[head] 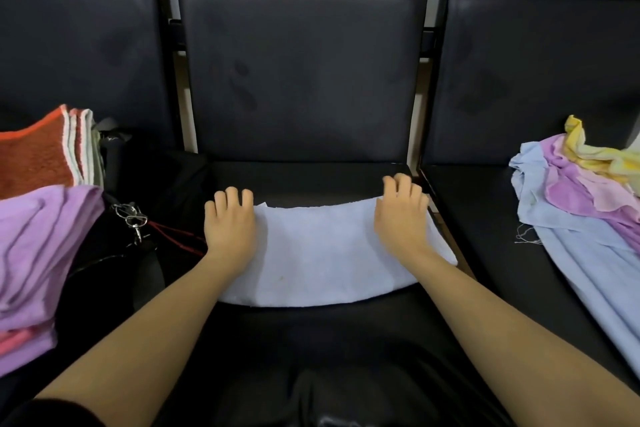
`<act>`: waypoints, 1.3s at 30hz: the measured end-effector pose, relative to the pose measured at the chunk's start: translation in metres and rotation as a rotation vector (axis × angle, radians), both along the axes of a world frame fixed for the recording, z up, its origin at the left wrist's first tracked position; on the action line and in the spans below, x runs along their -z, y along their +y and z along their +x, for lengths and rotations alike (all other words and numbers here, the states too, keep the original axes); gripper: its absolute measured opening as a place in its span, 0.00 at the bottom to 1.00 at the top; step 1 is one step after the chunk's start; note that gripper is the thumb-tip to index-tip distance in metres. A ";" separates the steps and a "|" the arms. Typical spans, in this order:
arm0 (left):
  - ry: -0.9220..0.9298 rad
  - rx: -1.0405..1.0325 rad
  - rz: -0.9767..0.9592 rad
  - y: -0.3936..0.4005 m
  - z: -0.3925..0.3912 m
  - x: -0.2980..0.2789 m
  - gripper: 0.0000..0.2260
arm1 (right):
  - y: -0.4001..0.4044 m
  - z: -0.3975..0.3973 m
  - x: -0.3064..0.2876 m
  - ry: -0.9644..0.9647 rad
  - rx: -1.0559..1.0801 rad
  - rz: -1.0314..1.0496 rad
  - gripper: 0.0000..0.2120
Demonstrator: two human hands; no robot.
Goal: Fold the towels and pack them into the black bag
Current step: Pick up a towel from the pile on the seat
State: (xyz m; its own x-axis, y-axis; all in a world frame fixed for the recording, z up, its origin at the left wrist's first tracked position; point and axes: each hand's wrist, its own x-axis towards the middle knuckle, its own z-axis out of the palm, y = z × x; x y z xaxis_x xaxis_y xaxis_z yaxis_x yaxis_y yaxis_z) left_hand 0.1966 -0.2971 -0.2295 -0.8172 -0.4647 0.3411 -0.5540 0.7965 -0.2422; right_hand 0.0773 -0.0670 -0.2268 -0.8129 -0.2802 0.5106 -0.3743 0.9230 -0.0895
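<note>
Here the black bag (138, 180) sits on the left chair seat, with a folded purple towel (38, 253) and an orange towel (34, 156) stacked at its mouth; whether they lie inside or just on top, I cannot tell. A white towel (322, 253) lies flat on the middle chair seat (311, 177), its long axis running left to right. The left hand (230, 229) presses its left end, the right hand (401, 215) its right end, both grips with fingers loosely bent over the far edge. A loose pile of towels (581, 204) rests on the right seat.
</note>
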 end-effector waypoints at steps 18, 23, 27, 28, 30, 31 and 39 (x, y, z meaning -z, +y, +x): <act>-0.005 -0.105 0.363 0.058 0.030 0.022 0.19 | 0.011 0.048 0.023 -0.511 -0.260 0.402 0.25; 0.013 -0.088 0.287 0.052 0.036 0.029 0.22 | 0.010 0.052 0.024 -0.485 -0.243 0.423 0.25; 0.001 -0.034 0.254 0.046 0.035 0.031 0.19 | 0.009 0.052 0.026 -0.466 -0.234 0.431 0.26; -0.026 -0.020 0.247 0.047 0.034 0.030 0.18 | 0.009 0.053 0.027 -0.459 -0.231 0.433 0.26; -0.077 0.006 0.235 0.050 0.033 0.027 0.15 | 0.008 0.054 0.028 -0.443 -0.225 0.443 0.26; -0.086 0.023 0.231 0.051 0.033 0.024 0.14 | 0.008 0.054 0.029 -0.438 -0.222 0.449 0.26; 0.286 0.251 0.225 0.039 0.037 -0.020 0.14 | -0.010 0.066 0.030 -0.562 -0.206 0.459 0.30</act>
